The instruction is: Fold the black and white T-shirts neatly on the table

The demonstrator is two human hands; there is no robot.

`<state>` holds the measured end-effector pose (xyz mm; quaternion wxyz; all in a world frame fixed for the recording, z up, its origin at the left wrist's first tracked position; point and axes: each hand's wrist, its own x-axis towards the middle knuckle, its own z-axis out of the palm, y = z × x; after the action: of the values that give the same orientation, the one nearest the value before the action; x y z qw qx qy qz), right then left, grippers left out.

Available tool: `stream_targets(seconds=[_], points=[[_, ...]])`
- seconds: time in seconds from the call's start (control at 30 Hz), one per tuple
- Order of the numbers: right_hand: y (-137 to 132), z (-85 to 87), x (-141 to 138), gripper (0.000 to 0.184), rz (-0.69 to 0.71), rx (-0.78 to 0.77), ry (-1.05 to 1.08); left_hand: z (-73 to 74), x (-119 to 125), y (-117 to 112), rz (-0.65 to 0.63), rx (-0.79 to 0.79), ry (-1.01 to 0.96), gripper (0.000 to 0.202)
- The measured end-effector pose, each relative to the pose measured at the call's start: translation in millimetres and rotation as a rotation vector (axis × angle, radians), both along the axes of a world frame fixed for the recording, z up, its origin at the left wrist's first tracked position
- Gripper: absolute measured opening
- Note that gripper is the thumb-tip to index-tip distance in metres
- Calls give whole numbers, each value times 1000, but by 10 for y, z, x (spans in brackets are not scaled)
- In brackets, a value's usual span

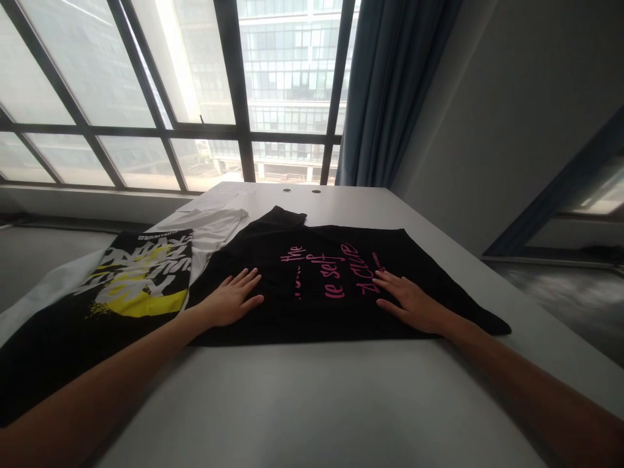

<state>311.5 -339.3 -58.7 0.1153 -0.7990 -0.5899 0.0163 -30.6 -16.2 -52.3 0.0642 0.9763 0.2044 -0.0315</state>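
A black T-shirt (322, 318) with pink lettering lies spread sideways on the white table. My left hand (233, 297) rests flat on its left part, fingers stretched out and holding nothing. On the right part, beside the last pink letters, my right hand (407, 300) lies palm down with its fingers apart. One sleeve sticks up at the far edge of the shirt, and another corner reaches out to the right. The cloth beneath both hands is hidden.
Left of the shirt lies another black garment (160, 279) with a yellow and white print, overlapping white cloth (214, 227). The white table (312, 396) has two round inserts near its far end. Beyond are windows (292, 71) and a blue curtain (400, 84).
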Motion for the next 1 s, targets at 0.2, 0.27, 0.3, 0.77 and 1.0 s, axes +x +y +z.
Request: stream_targets(seconds=[0.2,0.27,0.3,0.77,1.0], points=[[-51,-66,101,63,1,32,-2,-75,-11,210,328,112,-28,71],[-48,-94,119,62,5,55,-13,-48,-24,297,473,154,-42,75],[-43,-109,127,62,7,62,-15,-31,-28,339,500,173,-59,76],[-45,-175,119,65,-17,100,-55,104,217,784,263,195,-352,38],[-34,-83,-23,57,-57,192,-62,218,246,452,232,362,-261,46]])
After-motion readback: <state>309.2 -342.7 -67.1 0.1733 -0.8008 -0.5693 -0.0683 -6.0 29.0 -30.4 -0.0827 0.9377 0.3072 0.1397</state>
